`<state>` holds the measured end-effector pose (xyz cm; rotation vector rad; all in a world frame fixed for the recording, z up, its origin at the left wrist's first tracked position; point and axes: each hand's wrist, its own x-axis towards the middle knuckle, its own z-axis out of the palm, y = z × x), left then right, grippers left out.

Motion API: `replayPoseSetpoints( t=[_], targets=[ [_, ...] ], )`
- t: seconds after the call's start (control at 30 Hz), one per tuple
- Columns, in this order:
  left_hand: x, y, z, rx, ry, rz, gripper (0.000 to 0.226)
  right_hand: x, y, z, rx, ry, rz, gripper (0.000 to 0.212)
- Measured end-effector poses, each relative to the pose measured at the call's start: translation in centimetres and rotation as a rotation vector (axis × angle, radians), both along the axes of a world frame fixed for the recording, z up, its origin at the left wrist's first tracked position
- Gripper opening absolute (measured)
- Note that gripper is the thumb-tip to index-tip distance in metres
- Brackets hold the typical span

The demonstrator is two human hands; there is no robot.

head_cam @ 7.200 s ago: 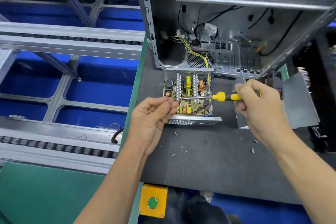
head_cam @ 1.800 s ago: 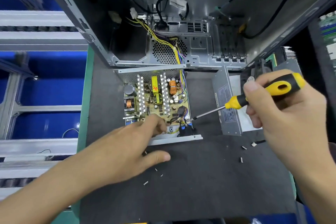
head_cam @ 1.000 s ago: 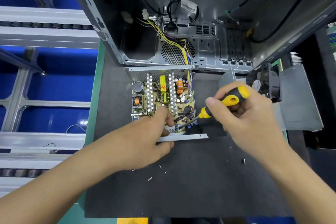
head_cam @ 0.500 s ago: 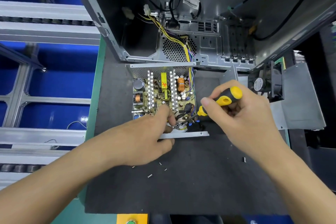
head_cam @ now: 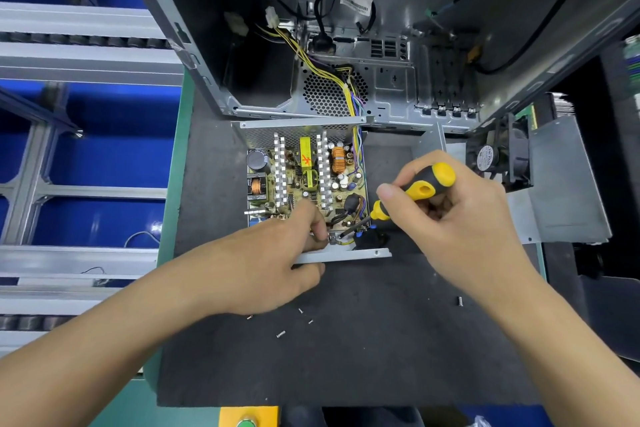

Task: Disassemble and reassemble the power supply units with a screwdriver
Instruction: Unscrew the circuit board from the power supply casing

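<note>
Power supply (head_cam: pixel 304 184) sits open at frame centre on the worktop (head_cam: pixel 346 357). Left hand (head_cam: pixel 263 267) pinches something small at its near edge. Right hand (head_cam: pixel 460 218) grips the screwdriver (head_cam: pixel 412 192), tip beside those fingers (head_cam: pixel 317 222).

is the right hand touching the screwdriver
Touching: the head view shows the right hand with fingers curled round the screwdriver handle.
</note>
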<state>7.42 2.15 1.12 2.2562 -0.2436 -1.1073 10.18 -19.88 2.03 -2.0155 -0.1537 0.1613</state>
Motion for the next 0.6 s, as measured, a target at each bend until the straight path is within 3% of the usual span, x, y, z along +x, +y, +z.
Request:
replayPoseSetpoints(
  t=[0.6],
  targets=[
    [0.35, -0.36, -0.05, 0.017, 0.061, -0.079, 0.019, -0.06, 0.27, -0.24, -0.021, 0.01, 0.03, 0.018]
  ],
)
